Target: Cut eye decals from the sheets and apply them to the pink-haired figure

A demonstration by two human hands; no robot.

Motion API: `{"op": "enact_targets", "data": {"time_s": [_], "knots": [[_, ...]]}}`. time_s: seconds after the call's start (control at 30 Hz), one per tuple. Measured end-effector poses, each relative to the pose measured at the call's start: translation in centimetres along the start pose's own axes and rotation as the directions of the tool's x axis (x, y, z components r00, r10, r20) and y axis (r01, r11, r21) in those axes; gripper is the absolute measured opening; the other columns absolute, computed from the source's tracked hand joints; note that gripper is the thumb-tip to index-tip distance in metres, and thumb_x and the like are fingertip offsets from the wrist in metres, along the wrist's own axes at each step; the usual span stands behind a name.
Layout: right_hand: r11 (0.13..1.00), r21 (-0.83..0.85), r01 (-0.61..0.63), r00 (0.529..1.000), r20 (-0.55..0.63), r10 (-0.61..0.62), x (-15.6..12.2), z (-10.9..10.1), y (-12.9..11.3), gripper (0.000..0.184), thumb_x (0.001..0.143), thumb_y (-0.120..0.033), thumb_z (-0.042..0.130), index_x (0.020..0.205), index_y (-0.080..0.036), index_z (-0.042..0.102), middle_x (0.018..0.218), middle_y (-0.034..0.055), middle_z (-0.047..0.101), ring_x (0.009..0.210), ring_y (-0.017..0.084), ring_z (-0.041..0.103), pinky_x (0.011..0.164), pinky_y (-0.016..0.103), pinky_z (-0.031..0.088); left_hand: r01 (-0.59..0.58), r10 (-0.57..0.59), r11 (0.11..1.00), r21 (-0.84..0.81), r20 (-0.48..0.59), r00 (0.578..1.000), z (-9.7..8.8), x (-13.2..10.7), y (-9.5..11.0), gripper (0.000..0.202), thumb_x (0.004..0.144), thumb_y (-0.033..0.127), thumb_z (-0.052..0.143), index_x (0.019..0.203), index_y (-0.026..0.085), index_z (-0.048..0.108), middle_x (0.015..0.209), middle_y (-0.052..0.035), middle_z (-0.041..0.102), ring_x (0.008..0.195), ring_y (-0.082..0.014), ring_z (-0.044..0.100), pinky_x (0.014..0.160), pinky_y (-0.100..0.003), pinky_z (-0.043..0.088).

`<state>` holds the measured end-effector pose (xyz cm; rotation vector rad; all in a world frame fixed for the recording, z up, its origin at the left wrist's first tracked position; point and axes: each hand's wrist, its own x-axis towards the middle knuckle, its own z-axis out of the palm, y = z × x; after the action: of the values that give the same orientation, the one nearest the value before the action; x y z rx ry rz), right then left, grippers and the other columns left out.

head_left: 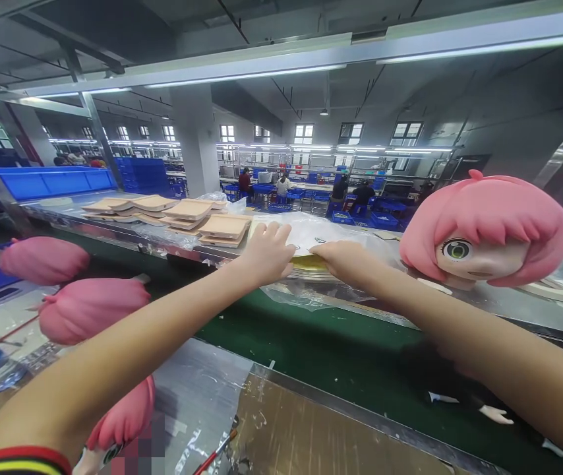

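Observation:
Both arms reach forward over the green belt to a white sheet (302, 231) with small eye prints, lying on plastic film. My left hand (270, 254) has its fingers curled at the sheet's left side. My right hand (345, 258) is closed on the near edge, thumb on top. Below the hands shows a yellowish layer (308, 262) over a stack of pale layers. To the right stands a big pink-haired figure head (489, 231) with one green eye showing. Several tan flat trays (225, 226) are piled left of my left hand.
A green conveyor belt (306, 343) runs across in front of me. Pink hair parts (94, 309) lie at left, with a red-handled brush (216, 454) on the near bench. Blue bins (54, 181) stand at back left. A small pale figure hand (496, 414) lies at lower right.

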<state>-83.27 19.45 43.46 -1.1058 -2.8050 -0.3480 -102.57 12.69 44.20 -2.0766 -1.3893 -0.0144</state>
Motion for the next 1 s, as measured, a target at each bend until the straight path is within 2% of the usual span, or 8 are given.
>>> {"op": "enact_targets", "data": {"time_s": [0.1, 0.27, 0.47, 0.63, 0.7, 0.77, 0.87, 1.0], "knots": [[0.999, -0.029, -0.015, 1.0, -0.015, 0.015, 0.0, 0.2, -0.2, 0.031, 0.095, -0.013, 0.042, 0.111, -0.018, 0.067, 0.103, 0.0106, 0.072, 0.089, 0.026, 0.066, 0.068, 0.032, 0.041, 0.004, -0.004, 1.0, -0.016, 0.005, 1.0, 0.2, 0.5, 0.1, 0.036, 0.091, 0.042, 0.061, 0.107, 0.012, 0.074, 0.13, -0.0234, 0.058, 0.114, -0.0386, 0.053, 0.086, -0.046, 0.04], [1.0, -0.026, -0.004, 1.0, -0.008, 0.004, -0.3, 0.3, -0.5, 0.03, 0.095, -0.014, 0.042, 0.107, -0.02, 0.068, 0.103, 0.0083, 0.073, 0.089, 0.024, 0.066, 0.067, 0.031, 0.041, 0.012, -0.01, 0.998, -0.055, 0.053, 0.999, 0.5, 1.1, -0.3, 0.031, 0.084, 0.038, 0.074, 0.107, 0.018, 0.076, 0.13, -0.0184, 0.06, 0.115, -0.0358, 0.054, 0.087, -0.043, 0.04], [1.0, -0.021, 0.007, 0.999, -0.045, -0.008, -0.2, 0.5, 0.1, 0.034, 0.096, -0.016, 0.04, 0.115, -0.021, 0.068, 0.107, 0.0088, 0.073, 0.093, 0.024, 0.066, 0.071, 0.031, 0.045, 0.052, -0.043, 0.994, -0.094, 0.099, 0.994, 0.3, 1.7, -0.7, 0.028, 0.083, 0.041, 0.076, 0.105, 0.022, 0.077, 0.13, -0.014, 0.059, 0.116, -0.0324, 0.054, 0.089, -0.041, 0.04], [0.998, -0.061, 0.016, 0.993, -0.117, -0.023, -0.4, 1.1, 0.3, 0.034, 0.096, -0.016, 0.04, 0.12, -0.02, 0.065, 0.104, 0.009, 0.073, 0.085, 0.021, 0.066, 0.067, 0.029, 0.045, 0.033, -0.025, 0.995, -0.095, 0.081, 0.996, 0.3, 1.9, -0.9, 0.024, 0.084, 0.032, 0.076, 0.103, 0.018, 0.077, 0.13, -0.0167, 0.059, 0.116, -0.0346, 0.055, 0.09, -0.043, 0.042], [0.995, -0.095, 0.035, 0.986, -0.159, -0.049, -0.9, 1.4, 0.2, 0.037, 0.096, -0.012, 0.038, 0.125, -0.019, 0.06, 0.114, 0.0104, 0.07, 0.086, 0.022, 0.066, 0.065, 0.029, 0.046, 0.016, -0.009, 0.995, -0.095, 0.066, 0.998, 0.6, 1.9, -0.9, 0.02, 0.086, 0.029, 0.073, 0.102, 0.017, 0.077, 0.129, -0.0173, 0.059, 0.114, -0.0351, 0.056, 0.089, -0.044, 0.043], [0.986, -0.138, 0.093, 0.977, -0.18, -0.117, -1.4, 1.6, 0.0, 0.037, 0.095, -0.01, 0.037, 0.124, -0.019, 0.06, 0.127, 0.012, 0.065, 0.093, 0.024, 0.065, 0.069, 0.032, 0.049, -0.001, 0.004, 0.995, -0.095, 0.031, 1.0, 1.1, 1.8, -1.1, 0.018, 0.09, 0.025, 0.066, 0.102, 0.016, 0.076, 0.128, -0.0185, 0.059, 0.113, -0.0358, 0.056, 0.09, -0.046, 0.043], [0.965, -0.183, 0.186, 0.956, -0.194, -0.221, -1.7, 2.1, 0.0, 0.034, 0.096, -0.008, 0.036, 0.11, -0.016, 0.067, 0.137, 0.0147, 0.058, 0.115, 0.03, 0.061, 0.087, 0.041, 0.053, -0.045, 0.039, 0.994, -0.104, -0.06, 0.997, 2.1, 1.8, -1.5, 0.026, 0.095, 0.017, 0.053, 0.115, 0.018, 0.07, 0.132, -0.0194, 0.054, 0.112, -0.0341, 0.055, 0.092, -0.047, 0.042], [0.973, -0.168, 0.158, 0.94, -0.275, -0.2, -1.2, 3.0, 0.4, 0.03, 0.1, -0.018, 0.043, 0.117, -0.013, 0.068, 0.152, 0.0242, 0.039, 0.142, 0.041, 0.037, 0.103, 0.054, 0.047, -0.157, 0.13, 0.977, -0.141, -0.183, 0.975, 3.4, 1.6, -1.8, 0.034, 0.102, 0.022, 0.04, 0.123, 0.03, 0.065, 0.134, -0.0134, 0.05, 0.113, -0.0286, 0.051, 0.096, -0.044, 0.042]]}}
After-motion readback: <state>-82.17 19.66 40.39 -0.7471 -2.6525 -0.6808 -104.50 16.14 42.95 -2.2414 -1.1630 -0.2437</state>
